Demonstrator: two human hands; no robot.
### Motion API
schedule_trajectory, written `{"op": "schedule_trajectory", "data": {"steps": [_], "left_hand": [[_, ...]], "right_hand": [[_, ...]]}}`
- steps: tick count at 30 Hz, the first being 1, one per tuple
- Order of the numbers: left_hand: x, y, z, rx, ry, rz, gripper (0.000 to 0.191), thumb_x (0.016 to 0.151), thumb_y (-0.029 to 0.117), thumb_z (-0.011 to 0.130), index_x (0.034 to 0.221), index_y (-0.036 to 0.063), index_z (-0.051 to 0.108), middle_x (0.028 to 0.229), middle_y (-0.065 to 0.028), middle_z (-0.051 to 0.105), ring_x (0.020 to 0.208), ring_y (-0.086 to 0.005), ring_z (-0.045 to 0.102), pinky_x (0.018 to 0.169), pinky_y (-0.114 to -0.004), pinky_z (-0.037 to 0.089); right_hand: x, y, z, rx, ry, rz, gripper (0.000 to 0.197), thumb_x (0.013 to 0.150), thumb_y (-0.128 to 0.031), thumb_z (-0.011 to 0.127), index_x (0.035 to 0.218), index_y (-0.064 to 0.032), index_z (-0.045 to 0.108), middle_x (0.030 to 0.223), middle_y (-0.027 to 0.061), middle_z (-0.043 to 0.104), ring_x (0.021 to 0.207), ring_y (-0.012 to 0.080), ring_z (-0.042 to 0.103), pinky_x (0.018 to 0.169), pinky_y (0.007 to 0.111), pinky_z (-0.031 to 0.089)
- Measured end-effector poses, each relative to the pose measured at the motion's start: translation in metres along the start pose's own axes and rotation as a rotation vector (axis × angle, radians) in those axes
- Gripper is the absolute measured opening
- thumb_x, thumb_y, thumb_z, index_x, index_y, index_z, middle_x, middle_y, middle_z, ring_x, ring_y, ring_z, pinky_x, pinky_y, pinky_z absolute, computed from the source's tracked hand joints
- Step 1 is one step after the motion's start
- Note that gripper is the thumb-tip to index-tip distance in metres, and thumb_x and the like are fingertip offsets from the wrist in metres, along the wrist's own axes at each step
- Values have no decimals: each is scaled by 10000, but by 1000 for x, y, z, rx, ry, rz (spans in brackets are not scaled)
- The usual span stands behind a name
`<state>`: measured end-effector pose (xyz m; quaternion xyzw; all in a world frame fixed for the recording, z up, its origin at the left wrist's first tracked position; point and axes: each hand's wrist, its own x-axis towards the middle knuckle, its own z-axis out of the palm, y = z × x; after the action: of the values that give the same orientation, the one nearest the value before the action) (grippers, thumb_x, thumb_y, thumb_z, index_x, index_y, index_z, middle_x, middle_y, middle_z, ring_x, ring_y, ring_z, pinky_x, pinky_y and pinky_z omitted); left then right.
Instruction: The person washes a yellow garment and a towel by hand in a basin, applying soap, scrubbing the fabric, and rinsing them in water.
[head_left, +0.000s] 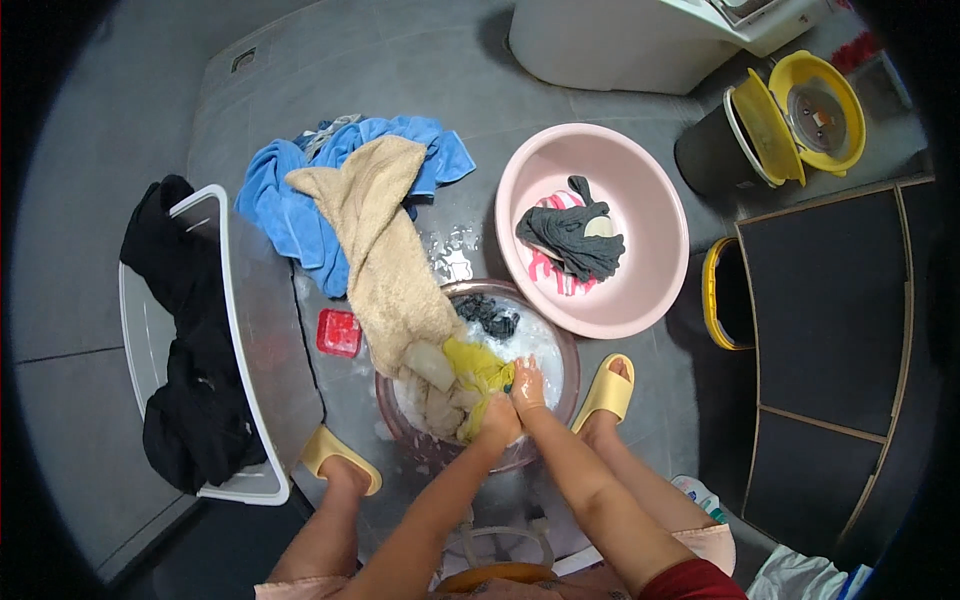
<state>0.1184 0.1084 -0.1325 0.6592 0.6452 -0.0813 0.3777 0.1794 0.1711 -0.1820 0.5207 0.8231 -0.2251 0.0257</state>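
Note:
A wide basin (574, 367) with a brownish, see-through rim stands on the floor between my feet, holding white sudsy water (536, 330). Wet yellow-green cloth (474, 365) is bunched in it, gripped by my left hand (501, 420). My right hand (529, 382), wet and close against the left one, has hold of the cloth's right edge; its fingertips are partly hidden. Dark grey cloth (491, 315) floats at the far side. A beige towel (390, 277) hangs over the left rim into the water, with a pale oblong piece (430, 365), possibly soap, on its end.
Blue towels (296, 202) lie under the beige towel. A red soap dish (339, 332) sits left of the basin. The pink tub (649, 247) holds grey and striped cloth. Black clothes (199, 375) fill a tipped plastic box (277, 375). Right are a lidded bin (716, 154) and dark cabinet (821, 315).

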Motion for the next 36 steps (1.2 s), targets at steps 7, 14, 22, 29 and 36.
{"op": "schedule_trajectory", "data": {"steps": [7,14,22,29,36], "left_hand": [[0,-16,-1,-291,130,107,347,730,203,468,1000,-4,539,1022,-183,524,956,-299,484,828,-385,368],[-38,-26,-64,-9,625,148,420,715,177,505,1130,121,473,1167,-149,449,1081,-321,396,898,-482,271],[55,-59,-78,117,78,-51,201,756,152,451,946,116,508,945,-124,528,894,-267,520,685,-394,429],[34,-22,-74,206,777,-83,415,805,194,410,1217,149,377,1247,-140,378,1138,-317,360,886,-486,318],[55,-45,-38,-115,341,-74,450,767,279,420,1188,123,456,1322,-121,298,1243,-316,201,939,-550,188]], "right_hand": [[24,-1,-23,109,-170,121,200,689,-75,439,815,12,568,783,236,564,782,343,554,700,426,433],[-27,-17,-31,85,447,-99,645,629,-131,610,1203,-40,332,1119,231,433,881,385,503,712,439,428],[-60,-45,-102,243,111,240,492,635,-32,543,1111,-62,423,905,226,524,802,383,519,728,406,417],[-50,-38,-56,-6,201,143,723,666,-153,572,1231,103,202,1109,303,406,1025,423,395,891,419,326],[-34,-13,44,29,21,341,547,806,-86,350,1292,22,123,1212,281,334,1114,368,364,903,397,336]]}}
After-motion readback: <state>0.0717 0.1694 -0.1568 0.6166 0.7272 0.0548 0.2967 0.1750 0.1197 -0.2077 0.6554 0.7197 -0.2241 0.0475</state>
